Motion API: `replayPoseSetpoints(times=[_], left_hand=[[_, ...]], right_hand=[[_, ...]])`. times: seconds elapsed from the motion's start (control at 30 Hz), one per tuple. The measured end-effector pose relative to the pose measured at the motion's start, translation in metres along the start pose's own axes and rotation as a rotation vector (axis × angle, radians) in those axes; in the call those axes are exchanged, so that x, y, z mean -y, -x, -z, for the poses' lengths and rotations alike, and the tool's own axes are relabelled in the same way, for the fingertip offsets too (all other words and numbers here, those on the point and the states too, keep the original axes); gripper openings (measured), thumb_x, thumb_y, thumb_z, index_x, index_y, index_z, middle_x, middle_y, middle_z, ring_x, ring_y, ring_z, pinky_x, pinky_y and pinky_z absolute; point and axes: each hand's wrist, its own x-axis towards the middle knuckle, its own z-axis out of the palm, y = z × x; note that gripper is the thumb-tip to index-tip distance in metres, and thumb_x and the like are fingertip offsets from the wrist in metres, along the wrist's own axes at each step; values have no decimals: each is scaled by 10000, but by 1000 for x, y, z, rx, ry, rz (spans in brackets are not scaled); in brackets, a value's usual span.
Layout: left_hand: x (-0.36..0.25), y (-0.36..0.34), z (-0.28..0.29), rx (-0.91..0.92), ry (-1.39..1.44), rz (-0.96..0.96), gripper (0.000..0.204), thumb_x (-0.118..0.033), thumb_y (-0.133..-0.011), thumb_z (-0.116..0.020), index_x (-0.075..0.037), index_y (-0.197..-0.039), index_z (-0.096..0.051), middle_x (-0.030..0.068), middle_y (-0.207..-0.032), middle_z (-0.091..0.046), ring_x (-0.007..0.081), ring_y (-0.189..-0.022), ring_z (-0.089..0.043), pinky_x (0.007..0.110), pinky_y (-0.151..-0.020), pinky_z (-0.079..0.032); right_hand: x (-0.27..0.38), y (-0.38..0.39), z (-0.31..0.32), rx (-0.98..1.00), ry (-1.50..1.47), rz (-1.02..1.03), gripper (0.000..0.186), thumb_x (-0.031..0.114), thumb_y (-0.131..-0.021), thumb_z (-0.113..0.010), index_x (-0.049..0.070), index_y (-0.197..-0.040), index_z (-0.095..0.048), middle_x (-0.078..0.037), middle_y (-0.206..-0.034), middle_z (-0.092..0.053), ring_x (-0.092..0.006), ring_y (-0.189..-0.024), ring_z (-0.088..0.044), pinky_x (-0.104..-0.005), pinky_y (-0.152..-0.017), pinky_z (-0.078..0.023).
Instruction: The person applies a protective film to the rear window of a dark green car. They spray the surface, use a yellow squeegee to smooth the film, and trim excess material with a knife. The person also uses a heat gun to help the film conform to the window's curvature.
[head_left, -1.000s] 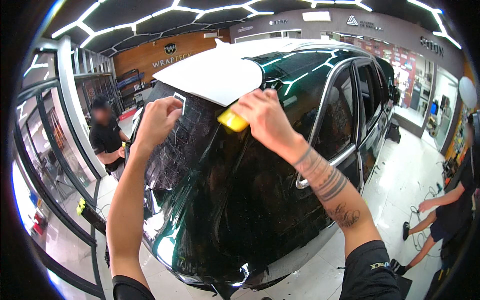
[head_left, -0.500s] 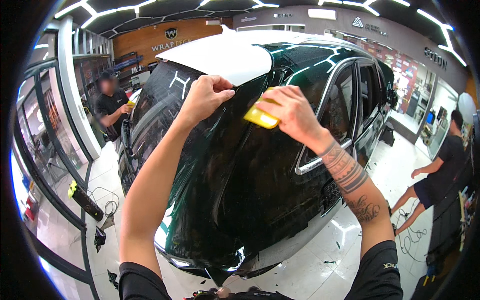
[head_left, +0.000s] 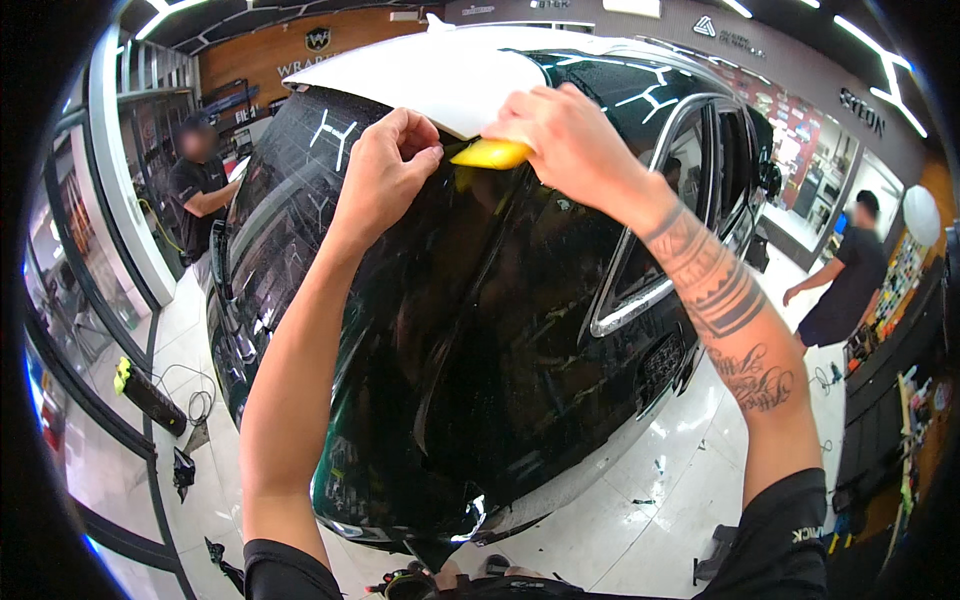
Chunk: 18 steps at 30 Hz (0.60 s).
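Yellow squeegee (head_left: 492, 154) in the closed right grip (head_left: 570, 140) could, if overtilted, scratch the car (head_left: 520, 330); the left grip (head_left: 388, 165) curls, its hold unclear.

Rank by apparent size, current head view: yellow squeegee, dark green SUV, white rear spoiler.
1. dark green SUV
2. white rear spoiler
3. yellow squeegee, partly hidden by the right hand

Yellow squeegee (head_left: 490, 154) in right grip (head_left: 568, 132), dark car (head_left: 520, 350)
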Motion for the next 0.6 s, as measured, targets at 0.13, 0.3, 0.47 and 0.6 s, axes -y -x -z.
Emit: replayPoseSetpoints(times=[0.13, 0.3, 0.47, 0.6], left_hand=[[2, -1, 0, 13, 48, -41, 159, -77, -859, -721, 27, -946, -637, 92, -863, -688, 155, -799, -650, 300, -787, -541], [-3, 3, -5, 10, 10, -64, 164, -50, -841, -725, 30, -942, -624, 111, -846, -678, 176, -790, -645, 315, -768, -535], [-12, 5, -10, -8, -66, -42, 144, -53, -879, -720, -4, -909, -588, 14, -793, -596, 90, -752, -550, 255, -719, -475], [-7, 12, -3, -69, -112, -8, 133, -69, -888, -719, -7, -892, -602, 6, -768, -594, 83, -717, -534, 252, -675, -460]], right_hand=[[22, 46, -19, -256, 83, -30, 263, 80, -830, -678, 125, -1081, -744, -16, -1035, -687, -218, -1026, -640, -397, -917, -462], [13, 25, -31, -349, 174, -53, 203, 104, -867, -649, 121, -1047, -742, -2, -989, -682, -195, -964, -641, -375, -857, -466], [-21, -6, -5, 25, 111, -102, 195, 69, -795, -710, 84, -986, -749, -101, -857, -670, -273, -807, -652, -388, -751, -505], [-39, -62, 33, 215, -84, -188, 214, 160, -848, -736, -5, -979, -698, -163, -882, -697, -308, -851, -681, -371, -776, -529]])
